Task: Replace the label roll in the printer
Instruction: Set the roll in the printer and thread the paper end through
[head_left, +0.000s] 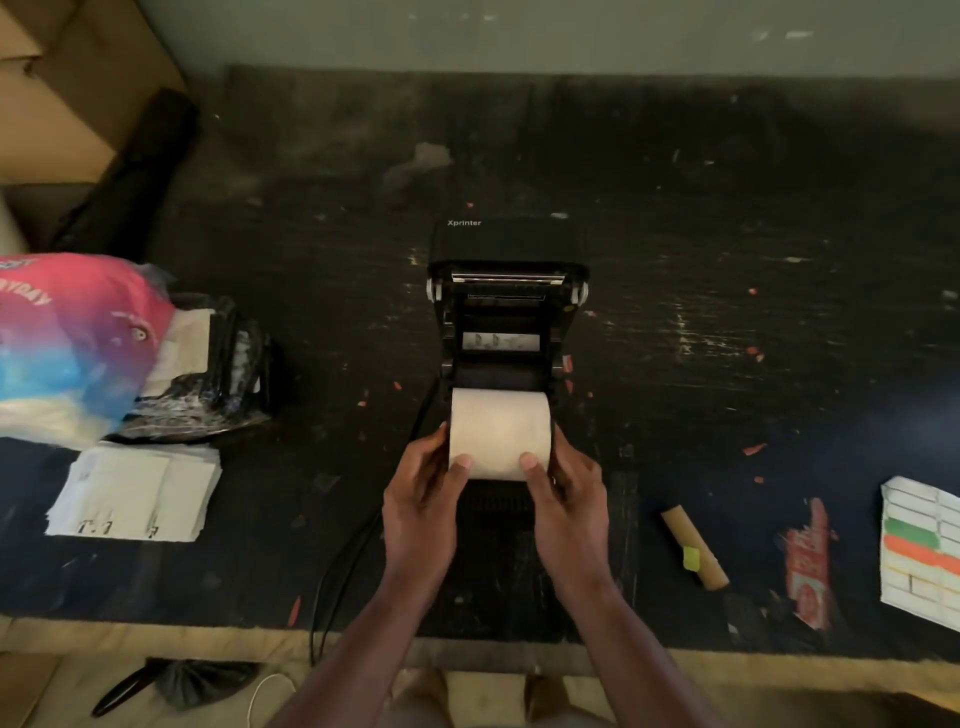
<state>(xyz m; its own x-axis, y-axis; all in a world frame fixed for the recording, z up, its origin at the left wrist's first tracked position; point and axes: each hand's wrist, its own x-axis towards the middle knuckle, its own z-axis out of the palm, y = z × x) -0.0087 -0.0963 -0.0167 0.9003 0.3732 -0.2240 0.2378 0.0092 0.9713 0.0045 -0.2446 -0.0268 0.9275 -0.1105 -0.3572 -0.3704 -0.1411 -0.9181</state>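
Note:
A black label printer stands in the middle of the dark table with its lid swung up and back. A full white label roll lies on its side over the open bay. My left hand grips the roll's left end, thumb on its front. My right hand grips the right end the same way. The bay under the roll is hidden. An empty brown cardboard core with a yellow sticker lies on the table to the right.
A stack of printed labels and a black wrapped parcel under a pink-and-blue bag sit at the left. A coloured sheet lies at the right edge. A black cable runs off the front edge. Cardboard boxes stand at the far left.

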